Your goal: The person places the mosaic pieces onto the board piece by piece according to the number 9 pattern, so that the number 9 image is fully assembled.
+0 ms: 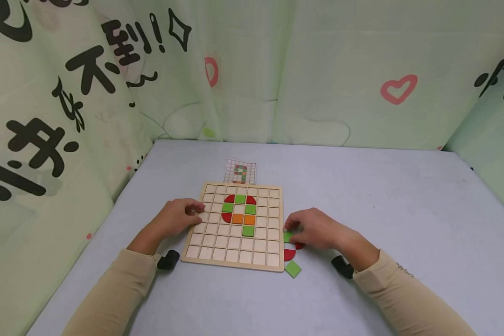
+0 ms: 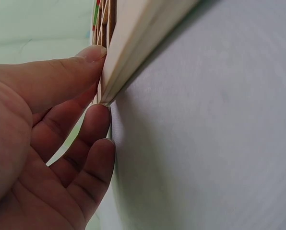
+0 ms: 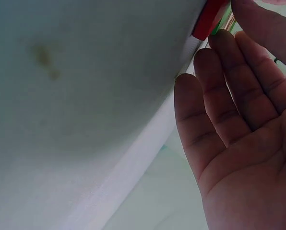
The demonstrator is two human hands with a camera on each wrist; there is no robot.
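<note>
We had nine pieces [image 1: 249, 219] on board [image 1: 222, 254], four loose pieces [image 1: 293, 269] left; left hand [image 1: 176, 216] gripped edge; right hand [image 1: 312, 227] at green square [image 1: 288, 237], pinch unclear.

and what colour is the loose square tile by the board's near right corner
The loose square tile is green; it shows best in the head view.

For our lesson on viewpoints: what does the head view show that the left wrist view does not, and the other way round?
Only the head view: the bare right hand, the white card printed with a coloured grid pattern, two orange square tiles and a loose green square tile beside the pale wooden grid board.

Only the left wrist view: the palm side of the bare left hand.

Both: the left hand's fingers at the board's edge, and the whitish tabletop.
</note>
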